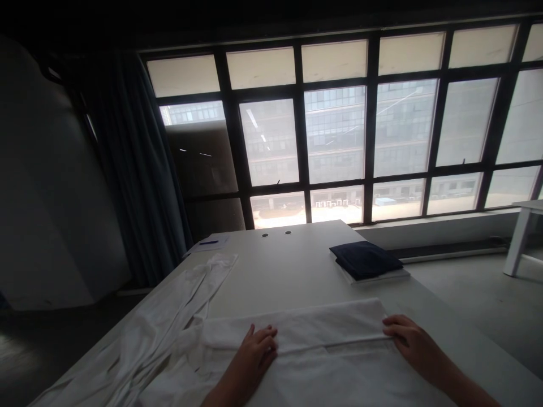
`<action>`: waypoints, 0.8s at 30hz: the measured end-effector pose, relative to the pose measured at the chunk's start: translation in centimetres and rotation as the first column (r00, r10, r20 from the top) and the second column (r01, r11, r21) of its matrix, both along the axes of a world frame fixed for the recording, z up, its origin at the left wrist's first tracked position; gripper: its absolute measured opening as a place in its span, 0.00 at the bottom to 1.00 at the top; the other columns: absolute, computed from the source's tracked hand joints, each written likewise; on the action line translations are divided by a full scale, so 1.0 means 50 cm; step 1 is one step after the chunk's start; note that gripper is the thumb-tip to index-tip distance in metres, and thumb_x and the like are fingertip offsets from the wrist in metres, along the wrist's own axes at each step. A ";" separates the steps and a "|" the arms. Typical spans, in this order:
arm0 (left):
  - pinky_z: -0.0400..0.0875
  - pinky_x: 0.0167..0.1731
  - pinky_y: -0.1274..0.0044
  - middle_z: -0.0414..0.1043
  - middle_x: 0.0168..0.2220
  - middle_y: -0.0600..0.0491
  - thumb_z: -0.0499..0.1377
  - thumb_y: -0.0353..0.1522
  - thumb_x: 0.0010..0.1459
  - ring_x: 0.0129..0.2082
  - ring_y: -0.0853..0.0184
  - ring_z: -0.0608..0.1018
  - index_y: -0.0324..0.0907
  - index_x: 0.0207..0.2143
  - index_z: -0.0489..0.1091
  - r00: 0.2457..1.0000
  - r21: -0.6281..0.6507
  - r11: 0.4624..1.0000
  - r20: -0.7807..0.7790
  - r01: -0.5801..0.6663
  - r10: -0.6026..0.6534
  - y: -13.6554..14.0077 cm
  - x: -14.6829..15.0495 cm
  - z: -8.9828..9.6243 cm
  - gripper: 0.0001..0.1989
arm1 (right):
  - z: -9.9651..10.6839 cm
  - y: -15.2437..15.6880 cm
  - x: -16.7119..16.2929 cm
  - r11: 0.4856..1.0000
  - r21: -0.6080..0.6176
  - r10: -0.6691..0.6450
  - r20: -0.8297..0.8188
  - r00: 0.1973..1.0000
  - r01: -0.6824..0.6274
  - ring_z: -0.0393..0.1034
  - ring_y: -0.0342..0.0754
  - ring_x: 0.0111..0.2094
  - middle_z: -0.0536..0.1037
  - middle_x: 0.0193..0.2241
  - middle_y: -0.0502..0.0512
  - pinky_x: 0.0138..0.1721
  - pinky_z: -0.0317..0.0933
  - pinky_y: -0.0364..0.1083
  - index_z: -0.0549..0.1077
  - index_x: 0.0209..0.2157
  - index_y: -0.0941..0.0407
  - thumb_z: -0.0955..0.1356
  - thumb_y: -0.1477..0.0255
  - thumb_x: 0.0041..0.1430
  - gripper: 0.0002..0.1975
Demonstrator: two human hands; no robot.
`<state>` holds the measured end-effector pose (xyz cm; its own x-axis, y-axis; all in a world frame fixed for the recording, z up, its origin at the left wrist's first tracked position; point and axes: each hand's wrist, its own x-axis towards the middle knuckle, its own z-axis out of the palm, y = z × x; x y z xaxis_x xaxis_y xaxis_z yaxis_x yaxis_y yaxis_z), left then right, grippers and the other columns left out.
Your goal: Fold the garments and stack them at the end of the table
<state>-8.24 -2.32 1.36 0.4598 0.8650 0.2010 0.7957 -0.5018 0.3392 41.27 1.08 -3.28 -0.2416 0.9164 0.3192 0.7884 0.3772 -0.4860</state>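
A blue curtain (139, 169) hangs beside the gridded windows (335, 135).

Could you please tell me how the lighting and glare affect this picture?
In the head view, the windows are bright and hazy, with pale streaks that look like reflections; in the head view, the curtain sinks into shadow; also in the head view, the left hand and right hand look dim, and the white cloth shows soft, low-contrast folds.

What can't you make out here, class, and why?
- Head view: near end of the white cloth, cut off by the bottom edge.
- Head view: cloth beneath the left hand, covered by it.
- Head view: most of the white item, under the dark cloth.
- Head view: any writing on the paper, too small.
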 end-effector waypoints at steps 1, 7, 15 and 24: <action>0.49 0.65 0.51 0.69 0.60 0.49 0.54 0.38 0.68 0.63 0.59 0.67 0.49 0.42 0.73 1.000 -0.003 1.000 -0.012 -0.004 0.004 0.000 -0.001 -0.001 0.09 | 0.002 -0.002 -0.002 1.000 -0.006 0.000 0.010 1.000 0.000 0.72 0.54 0.52 0.78 0.49 0.57 0.56 0.64 0.51 0.82 0.40 0.51 0.63 0.70 0.61 0.15; 0.46 0.66 0.51 0.55 0.69 0.52 0.49 0.43 0.70 0.69 0.58 0.57 0.55 0.61 0.64 0.992 0.006 0.999 -0.120 -0.046 0.046 0.001 -0.012 -0.010 0.19 | 0.026 -0.017 -0.010 0.999 -0.042 -0.019 0.114 0.993 0.024 0.71 0.52 0.53 0.77 0.51 0.57 0.57 0.62 0.51 0.81 0.43 0.51 0.61 0.71 0.60 0.18; 0.45 0.65 0.48 0.40 0.72 0.58 0.42 0.48 0.72 0.71 0.54 0.49 0.63 0.69 0.44 0.960 0.003 0.997 -0.271 -0.073 0.071 0.012 -0.010 -0.024 0.25 | 0.097 -0.039 -0.120 0.984 0.121 -0.167 0.409 0.897 0.128 0.67 0.61 0.54 0.78 0.48 0.62 0.58 0.54 0.61 0.81 0.36 0.55 0.62 0.78 0.52 0.16; 0.46 0.65 0.48 0.40 0.72 0.58 0.41 0.48 0.72 0.71 0.54 0.49 0.62 0.69 0.41 0.961 0.033 0.998 -0.271 -0.054 0.061 0.013 -0.007 -0.029 0.26 | 0.112 -0.044 -0.492 0.964 -0.079 0.265 0.253 0.930 -0.253 0.41 0.58 0.70 0.51 0.70 0.58 0.68 0.34 0.61 0.55 0.68 0.52 0.58 0.61 0.67 0.30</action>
